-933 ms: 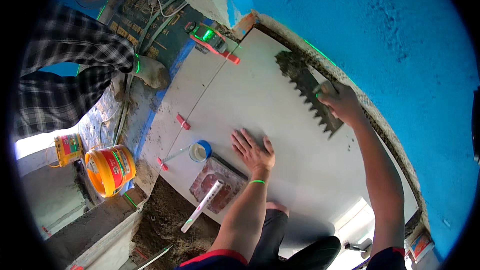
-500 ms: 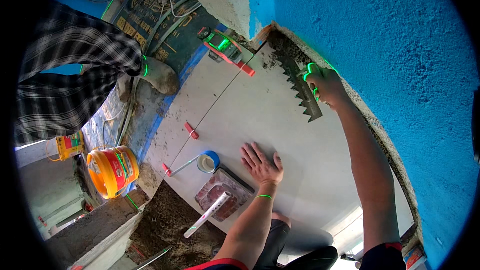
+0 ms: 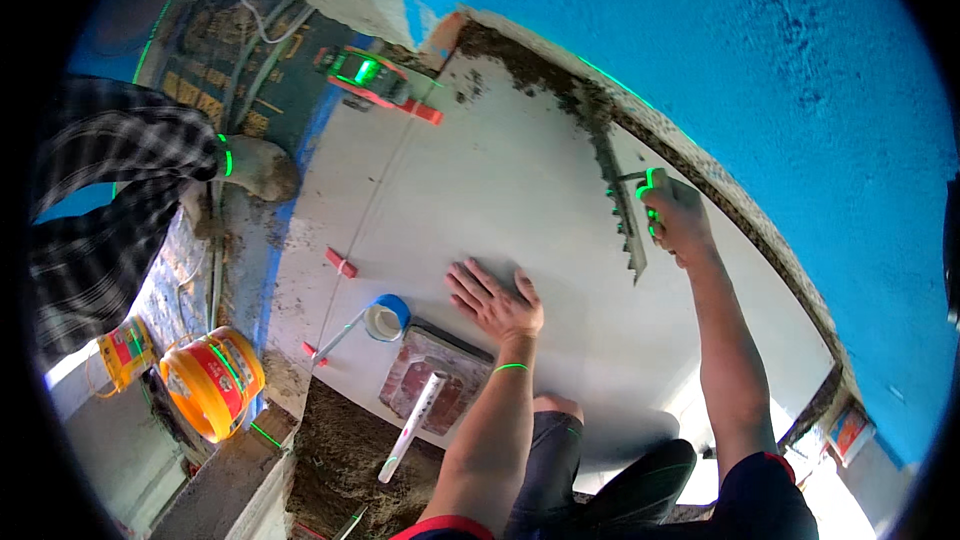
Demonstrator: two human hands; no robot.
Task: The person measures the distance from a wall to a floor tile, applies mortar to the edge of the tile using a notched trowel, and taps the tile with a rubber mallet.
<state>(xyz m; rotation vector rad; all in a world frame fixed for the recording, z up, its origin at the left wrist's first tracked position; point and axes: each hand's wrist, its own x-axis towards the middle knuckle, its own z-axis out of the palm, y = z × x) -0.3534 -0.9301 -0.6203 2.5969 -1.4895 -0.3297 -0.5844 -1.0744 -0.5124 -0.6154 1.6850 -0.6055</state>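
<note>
Both hands are out over the large pale tile (image 3: 480, 190): the left hand (image 3: 500, 308) is spread flat, palm down on it, fingers slightly apart, and the right hand (image 3: 680, 215) is wrapped round the handle of a notched trowel (image 3: 611, 175). Close by the left forearm, a white perforated tube (image 3: 412, 430) runs from a reddish rectangular block (image 3: 415, 365) out past the tile's near edge, over the brown mortar bed (image 3: 345, 440). Just beyond the block sits a blue tape roll (image 3: 398, 312), its strip drawn toward the red wedges (image 3: 340, 262) along the left-hand joint. A broad run of tile gives room between the left hand and the trowel. Its blade is tilted, teeth facing left; I can't tell whether it touches the tile. Dark mortar (image 3: 535, 70) lines the far edge, tight against the blue wall (image 3: 720, 60), which curves round close to the right hand. A laser level (image 3: 365, 75) stands at the far left corner; past the joint are yellow buckets (image 3: 215, 380) and a co-worker's plaid trousers (image 3: 130, 135).
</note>
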